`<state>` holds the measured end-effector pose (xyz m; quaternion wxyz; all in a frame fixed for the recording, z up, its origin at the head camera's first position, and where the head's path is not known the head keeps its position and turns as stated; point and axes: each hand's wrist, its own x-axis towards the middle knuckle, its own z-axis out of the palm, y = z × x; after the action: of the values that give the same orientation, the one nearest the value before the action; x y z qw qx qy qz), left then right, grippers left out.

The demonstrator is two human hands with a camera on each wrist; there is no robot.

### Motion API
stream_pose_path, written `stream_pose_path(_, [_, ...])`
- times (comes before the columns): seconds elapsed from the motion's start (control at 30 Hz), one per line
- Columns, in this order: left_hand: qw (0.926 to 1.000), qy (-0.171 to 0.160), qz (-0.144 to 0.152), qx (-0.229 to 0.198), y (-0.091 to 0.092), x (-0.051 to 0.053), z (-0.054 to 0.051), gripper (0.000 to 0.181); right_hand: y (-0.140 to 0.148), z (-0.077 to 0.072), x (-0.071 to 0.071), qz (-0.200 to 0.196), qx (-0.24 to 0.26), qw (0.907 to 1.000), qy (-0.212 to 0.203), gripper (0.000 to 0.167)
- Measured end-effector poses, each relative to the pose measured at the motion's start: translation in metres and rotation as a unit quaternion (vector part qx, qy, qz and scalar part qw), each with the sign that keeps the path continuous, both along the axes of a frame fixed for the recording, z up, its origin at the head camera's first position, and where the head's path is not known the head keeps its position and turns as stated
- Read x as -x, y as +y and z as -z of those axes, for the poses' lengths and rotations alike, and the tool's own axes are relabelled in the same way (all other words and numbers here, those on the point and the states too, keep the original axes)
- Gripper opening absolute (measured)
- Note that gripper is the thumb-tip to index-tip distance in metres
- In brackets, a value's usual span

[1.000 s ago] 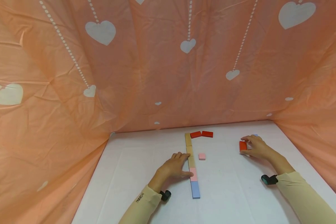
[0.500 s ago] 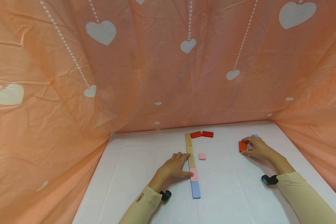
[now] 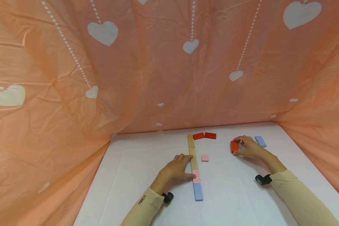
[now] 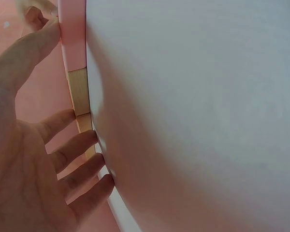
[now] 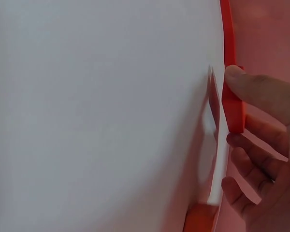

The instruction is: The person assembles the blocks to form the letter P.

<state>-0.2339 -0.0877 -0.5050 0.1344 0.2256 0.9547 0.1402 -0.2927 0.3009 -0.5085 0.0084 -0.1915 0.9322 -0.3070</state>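
A red block [image 3: 234, 147] is pinched between the thumb and fingers of my right hand [image 3: 248, 147]; the right wrist view shows this held red block [image 5: 233, 108] above the white surface. My left hand [image 3: 175, 168] rests along a straight row of blocks, fingers spread. Its thumb touches the pink block [image 3: 196, 177] and its index finger reaches a wooden block [image 3: 193, 152]. In the left wrist view the pink block [image 4: 73, 36] and wooden block [image 4: 79, 92] lie end to end. A blue block [image 3: 198, 192] forms the row's near end.
Two red blocks [image 3: 210, 135] extend rightward from the row's far end. A small pink square block [image 3: 204, 158] lies right of the row. Another blue block [image 3: 260, 141] lies at the far right. Orange cloth [image 3: 169, 78] with hearts hangs behind the white tabletop [image 3: 228, 194].
My right hand has moved left with the red block, away from the blue block at the far right, which is now fully uncovered. My left hand has stayed in place.
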Motion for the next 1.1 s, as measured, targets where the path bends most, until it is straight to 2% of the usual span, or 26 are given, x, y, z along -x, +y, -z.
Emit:
stream_pose_path(0.27, [1.0,-0.001,0.006,-0.003,0.0,-0.001,0.003,0.094,-0.016,0.002,0.009,0.003,0.018,0.9989,-0.043,0.065])
stream_pose_path(0.5, [1.0,-0.001,0.004,-0.001,0.0,-0.001,0.001,0.094,-0.029,0.002,0.019,0.011,0.023,0.9964,-0.08,0.065])
stream_pose_path(0.83, [1.0,0.003,0.006,0.003,0.0,0.0,0.001,0.094,-0.042,0.001,0.036,-0.015,0.0,0.998,-0.061,0.057])
stream_pose_path(1.0, [0.9999,0.005,0.007,0.008,0.0,0.001,0.002,0.094,-0.047,-0.004,0.039,-0.014,0.002,0.996,-0.088,0.056])
stream_pose_path(1.1, [0.9999,0.007,0.008,0.009,0.0,0.002,0.003,0.094,-0.049,-0.005,0.042,-0.017,0.002,0.9958,-0.091,0.058])
